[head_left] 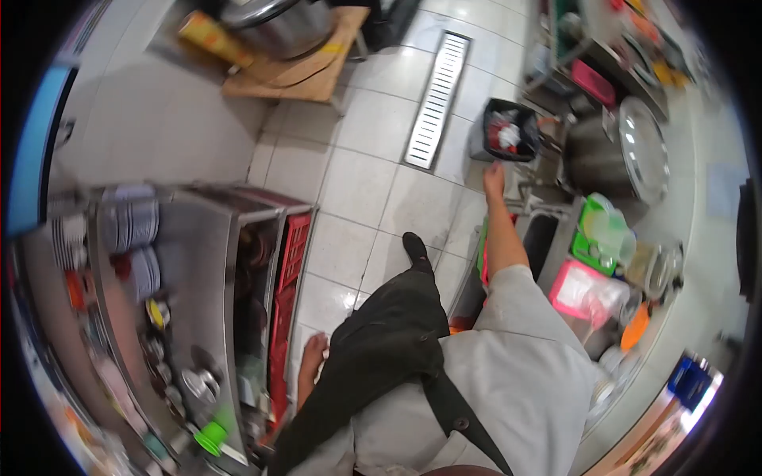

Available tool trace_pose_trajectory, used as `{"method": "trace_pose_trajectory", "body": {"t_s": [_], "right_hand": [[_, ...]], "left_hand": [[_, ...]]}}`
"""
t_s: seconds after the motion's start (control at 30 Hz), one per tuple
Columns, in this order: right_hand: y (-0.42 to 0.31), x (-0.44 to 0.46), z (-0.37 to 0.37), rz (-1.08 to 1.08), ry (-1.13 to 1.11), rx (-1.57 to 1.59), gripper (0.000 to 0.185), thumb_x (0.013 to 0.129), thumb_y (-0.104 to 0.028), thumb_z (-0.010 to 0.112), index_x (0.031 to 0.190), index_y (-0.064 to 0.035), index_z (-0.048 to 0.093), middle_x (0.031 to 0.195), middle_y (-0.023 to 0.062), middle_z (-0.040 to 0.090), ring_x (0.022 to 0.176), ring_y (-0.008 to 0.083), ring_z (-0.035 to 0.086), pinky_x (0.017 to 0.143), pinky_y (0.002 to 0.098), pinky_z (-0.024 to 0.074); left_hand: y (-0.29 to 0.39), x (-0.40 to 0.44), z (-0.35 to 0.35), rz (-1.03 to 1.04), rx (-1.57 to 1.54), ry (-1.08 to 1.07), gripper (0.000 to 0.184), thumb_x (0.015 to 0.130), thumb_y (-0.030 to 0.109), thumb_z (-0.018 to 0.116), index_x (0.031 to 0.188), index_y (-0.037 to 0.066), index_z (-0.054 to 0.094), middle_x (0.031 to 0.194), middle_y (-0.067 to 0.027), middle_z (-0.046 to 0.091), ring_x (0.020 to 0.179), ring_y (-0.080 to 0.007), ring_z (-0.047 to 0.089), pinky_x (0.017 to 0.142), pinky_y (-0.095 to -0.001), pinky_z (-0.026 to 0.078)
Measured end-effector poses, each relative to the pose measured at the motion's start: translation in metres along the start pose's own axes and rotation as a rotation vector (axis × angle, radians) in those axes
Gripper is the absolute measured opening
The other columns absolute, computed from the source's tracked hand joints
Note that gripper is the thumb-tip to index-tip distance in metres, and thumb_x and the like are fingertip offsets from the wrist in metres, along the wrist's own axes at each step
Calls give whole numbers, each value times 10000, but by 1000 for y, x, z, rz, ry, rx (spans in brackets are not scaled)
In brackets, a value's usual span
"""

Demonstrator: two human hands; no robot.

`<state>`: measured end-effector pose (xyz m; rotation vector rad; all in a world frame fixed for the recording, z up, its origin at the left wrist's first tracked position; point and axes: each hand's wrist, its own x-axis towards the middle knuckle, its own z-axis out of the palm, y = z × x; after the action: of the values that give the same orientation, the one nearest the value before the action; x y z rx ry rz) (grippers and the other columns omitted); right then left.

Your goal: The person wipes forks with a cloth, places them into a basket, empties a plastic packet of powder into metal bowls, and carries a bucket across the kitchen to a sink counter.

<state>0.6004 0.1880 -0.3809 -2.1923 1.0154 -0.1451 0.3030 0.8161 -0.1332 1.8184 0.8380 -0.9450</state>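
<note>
My left hand hangs low at my side, beside the red plastic crate at the shelf's end. Its fingers are curled in, with nothing visible in them. Stretched forward on the other side, my right hand is just in front of a grey bin lined with a black bag and holding crumpled waste. That hand is small and slightly blurred; its fingers look closed together, and I see no object in them. Whether it touches the bin's edge I cannot tell.
A metal shelf with stacked bowls stands left. Ahead, a floor drain runs through white tiles, near a wooden stand bearing a large pot. Along the right are another big pot, a green basket and a pink tray.
</note>
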Motion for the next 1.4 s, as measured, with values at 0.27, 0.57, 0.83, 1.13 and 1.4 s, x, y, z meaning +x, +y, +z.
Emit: {"method": "trace_pose_trajectory", "body": {"t_s": [0.27, 0.57, 0.83, 1.13, 1.4], "right_hand": [[-1, -326, 235, -1592, -1960, 111, 378, 753, -205, 691, 1088, -36, 657, 1123, 114, 657, 1098, 290, 588, 948, 413, 472], [-382, -722, 203, -655, -2414, -428, 322, 921, -149, 552, 1238, -118, 509, 1108, 51, 613, 910, 152, 620, 763, 301, 482], [-497, -995, 270, -1577, -1573, 89, 430, 857, -132, 605, 1273, -57, 525, 1231, 166, 534, 1031, 299, 596, 856, 401, 494], [-552, -1102, 319, -2348, -1303, -250, 344, 860, -151, 540, 1166, -7, 602, 1338, 219, 468, 1163, 410, 518, 1017, 485, 410], [-545, -1099, 318, -2247, -1356, -267, 410, 851, -88, 534, 1230, 64, 491, 1259, 270, 466, 1095, 434, 550, 931, 454, 485]], "left_hand": [[-66, -22, 1, 169, -259, 211, 402, 955, 311, 552, 1210, 2, 588, 1159, -98, 640, 1063, -195, 589, 934, -279, 449], [-287, -37, 34, -234, -1031, 128, 652, 903, 618, 459, 1419, 219, 451, 1423, -64, 471, 1305, -258, 436, 985, -530, 402], [-380, 21, -50, 62, -1096, 945, 448, 888, 268, 638, 1197, -51, 574, 872, -109, 650, 813, -167, 621, 692, -287, 493], [-317, -71, -334, 261, -1582, 1269, 509, 936, 297, 596, 1323, 32, 396, 1008, -112, 616, 756, -167, 647, 610, -280, 511], [-329, -51, -402, 142, -1422, 1512, 199, 892, 118, 595, 908, 40, 413, 678, -41, 507, 514, -116, 530, 436, -272, 460]]}}
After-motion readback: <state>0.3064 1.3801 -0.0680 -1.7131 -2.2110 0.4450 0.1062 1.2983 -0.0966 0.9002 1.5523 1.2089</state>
